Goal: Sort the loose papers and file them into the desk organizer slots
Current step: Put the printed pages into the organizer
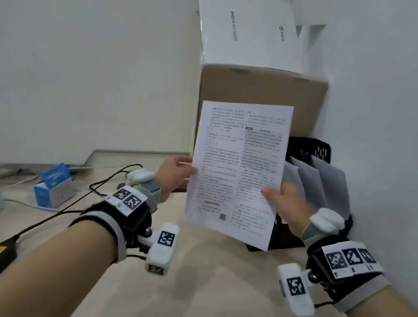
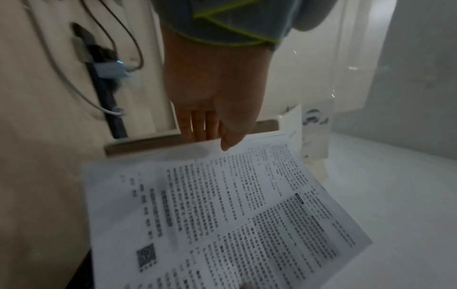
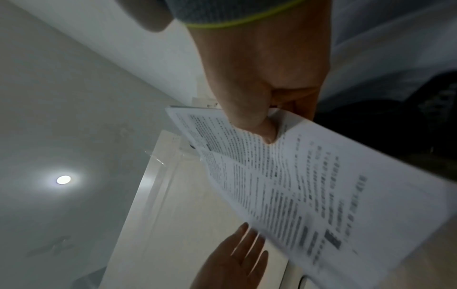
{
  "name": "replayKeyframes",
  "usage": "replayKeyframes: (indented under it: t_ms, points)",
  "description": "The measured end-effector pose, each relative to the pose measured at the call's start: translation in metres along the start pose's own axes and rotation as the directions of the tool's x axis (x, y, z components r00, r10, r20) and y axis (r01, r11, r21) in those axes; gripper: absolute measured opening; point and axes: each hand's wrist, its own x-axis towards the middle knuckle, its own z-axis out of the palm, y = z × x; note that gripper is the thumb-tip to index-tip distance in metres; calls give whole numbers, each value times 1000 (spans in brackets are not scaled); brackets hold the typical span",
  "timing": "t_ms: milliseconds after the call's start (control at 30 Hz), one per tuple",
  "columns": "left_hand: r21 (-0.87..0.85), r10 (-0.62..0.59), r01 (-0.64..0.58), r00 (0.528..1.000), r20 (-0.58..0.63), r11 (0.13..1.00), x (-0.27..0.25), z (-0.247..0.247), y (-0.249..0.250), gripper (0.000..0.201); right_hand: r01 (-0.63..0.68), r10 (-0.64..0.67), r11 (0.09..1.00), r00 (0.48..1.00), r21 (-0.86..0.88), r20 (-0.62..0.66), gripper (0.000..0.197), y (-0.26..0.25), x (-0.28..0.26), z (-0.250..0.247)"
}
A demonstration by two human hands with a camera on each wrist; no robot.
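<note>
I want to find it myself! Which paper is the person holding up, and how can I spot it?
Look at the big brown cardboard box against the white wall. In front of it, the left hand and right hand hold up a white printed sheet. Unlike the blank-looking papers in the black mesh organizer, it shows two columns of text.

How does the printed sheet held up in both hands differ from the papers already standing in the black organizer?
The printed sheet is held in the air by the left hand and right hand; the filed papers stand slanted in the black organizer. The sheet shows dense two-column text; the filed papers show plain faces. Both are white.
</note>
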Motion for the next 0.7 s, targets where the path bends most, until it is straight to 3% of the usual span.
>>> replayKeyframes:
  t_ms: [100,267,400,567,633,700]
  points:
    - [130,110,-114,993,39,985,14,35,24,57,-19,-4,993,981,-113,-194,18,12,14,-35]
    - [183,185,-241,943,277,953,20,94,70,74,19,-159,937,911,-348,-379,47,15,18,-51]
    - [186,193,-265,923,332,946,23,132,86,84,-5,-202,892,891,-453,-407,33,32,28,-49]
    - [231,146,-220,943,300,948,26,152,85,103,-63,-165,823,925,-565,-343,25,37,34,-36]
    - [231,127,-189,958,258,954,25,159,85,100,-61,-158,798,939,-600,-306,28,35,35,-29]
    - [194,113,-146,979,169,970,24,165,86,80,-41,-164,775,950,-631,-264,29,34,38,-20]
